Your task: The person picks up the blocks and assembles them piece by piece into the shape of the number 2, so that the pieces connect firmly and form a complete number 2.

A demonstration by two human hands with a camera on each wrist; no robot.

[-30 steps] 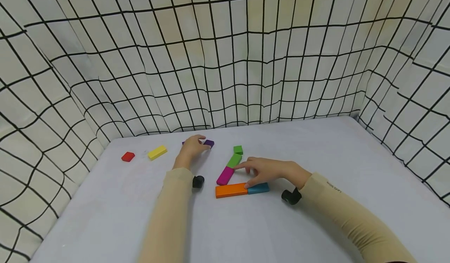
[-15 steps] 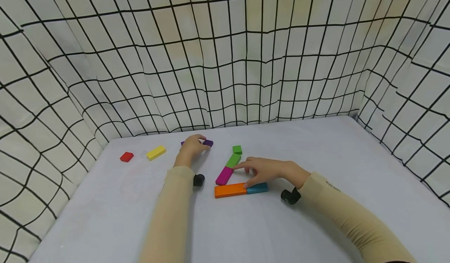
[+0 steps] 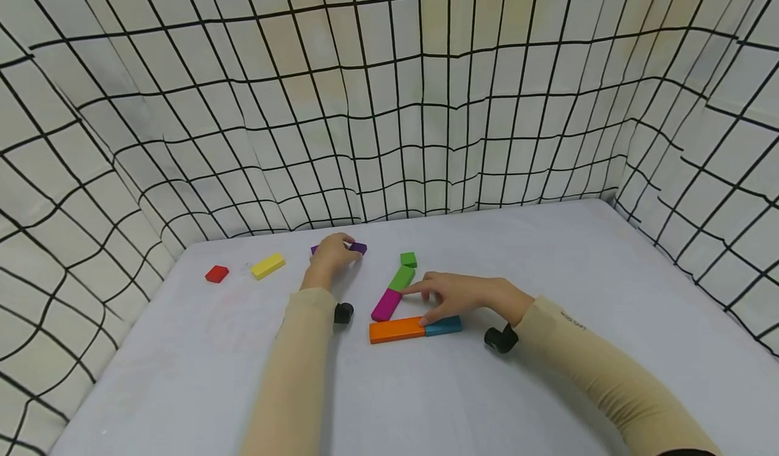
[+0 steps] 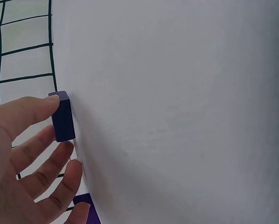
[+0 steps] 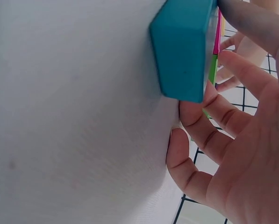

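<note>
At the far side of the table, my left hand (image 3: 331, 256) pinches a small dark purple block (image 4: 64, 119) between thumb and index finger. A second purple block (image 4: 93, 214) lies by its little finger, partly hidden by the hand. My right hand (image 3: 456, 292) rests low over the table, index fingertip at the seam of a magenta block (image 3: 386, 305) and a green block (image 3: 402, 278). Its thumb touches the orange block (image 3: 395, 330) where that meets the blue block (image 5: 183, 51), its other fingers loosely bent. A small green block (image 3: 408, 260) sits at the green block's far end.
On the left of the white table (image 3: 182, 375) lie a yellow block (image 3: 268, 266) and a red block (image 3: 216, 274). Black netting (image 3: 395, 104) over pale walls stands at the back and both sides.
The head view has shifted slightly, so the blocks appear a little further left. Both hands keep their places among the blocks.
</note>
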